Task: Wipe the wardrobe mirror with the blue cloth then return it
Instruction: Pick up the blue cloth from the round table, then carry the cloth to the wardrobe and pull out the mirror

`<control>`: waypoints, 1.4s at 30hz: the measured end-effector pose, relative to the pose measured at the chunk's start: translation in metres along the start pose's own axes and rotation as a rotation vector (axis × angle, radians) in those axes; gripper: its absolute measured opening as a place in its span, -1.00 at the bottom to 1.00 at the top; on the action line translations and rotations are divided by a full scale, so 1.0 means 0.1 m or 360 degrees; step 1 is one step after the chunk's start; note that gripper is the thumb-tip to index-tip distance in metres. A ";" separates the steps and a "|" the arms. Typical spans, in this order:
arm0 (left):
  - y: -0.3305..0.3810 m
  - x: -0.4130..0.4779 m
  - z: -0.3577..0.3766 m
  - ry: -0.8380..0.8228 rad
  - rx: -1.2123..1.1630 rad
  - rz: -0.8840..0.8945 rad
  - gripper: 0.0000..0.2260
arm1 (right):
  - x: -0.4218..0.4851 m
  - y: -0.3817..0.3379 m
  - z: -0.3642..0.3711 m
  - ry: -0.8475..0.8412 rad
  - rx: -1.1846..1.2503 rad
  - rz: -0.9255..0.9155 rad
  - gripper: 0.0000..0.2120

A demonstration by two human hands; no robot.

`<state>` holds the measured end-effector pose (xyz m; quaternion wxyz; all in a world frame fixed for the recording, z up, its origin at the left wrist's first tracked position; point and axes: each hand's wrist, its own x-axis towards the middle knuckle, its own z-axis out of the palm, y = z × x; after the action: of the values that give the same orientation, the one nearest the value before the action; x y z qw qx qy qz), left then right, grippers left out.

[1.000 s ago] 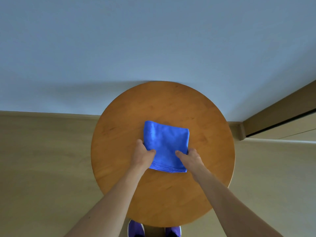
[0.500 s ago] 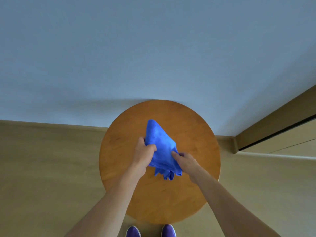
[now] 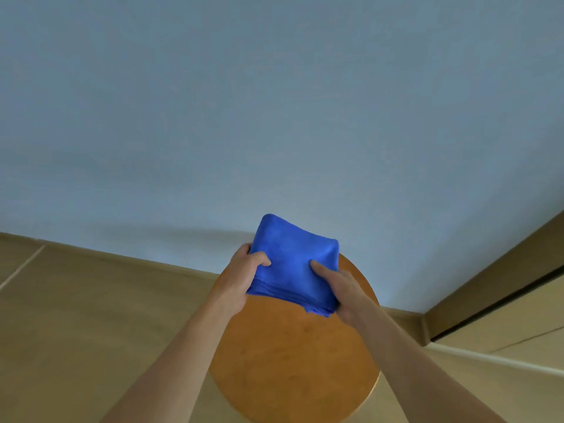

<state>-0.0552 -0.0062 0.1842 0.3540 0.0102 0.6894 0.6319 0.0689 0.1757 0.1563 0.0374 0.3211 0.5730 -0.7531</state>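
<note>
Round wooden table [image 3: 293, 361] on a tan floor [image 3: 76, 331] with faint seams. Behind the table, a plain pale blue-grey wall [image 3: 274, 117] meets the floor along a tan skirting [image 3: 122, 257]. Right of the table, a brown wood frame [image 3: 503, 270] runs diagonally above a dark gap [image 3: 488, 311].

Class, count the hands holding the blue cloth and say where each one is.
2. The left hand grips the blue cloth at its left edge; the right hand grips its right edge.
</note>
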 end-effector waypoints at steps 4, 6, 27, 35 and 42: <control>0.16 -0.30 -0.31 0.0049 -0.0116 0.0041 -0.57 | -0.11 -0.34 0.26 -0.0018 -0.0027 -0.0114 -0.58; 0.22 -0.44 -0.47 0.0063 -0.0169 0.0083 -0.63 | -0.16 -0.48 0.43 -0.0078 -0.0052 -0.0137 -0.54; 0.39 -1.80 -3.41 0.0606 -0.0403 0.0445 -0.66 | -0.47 -0.88 3.75 -0.0514 -0.0549 -0.0538 -0.76; 0.16 -2.57 -4.59 0.1150 -0.0475 0.0604 -0.86 | -0.80 -0.67 5.34 -0.0832 -0.0732 -0.0769 -0.79; -0.01 -3.17 -5.38 0.1652 -0.0522 0.0690 -0.82 | -0.98 -0.51 6.53 -0.1165 -0.0840 -0.0804 -0.70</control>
<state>-0.0869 -0.6174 0.3070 -0.1702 -0.2147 0.6480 0.7106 -0.1631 -0.4170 0.3405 0.1320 -0.1324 0.7525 -0.6315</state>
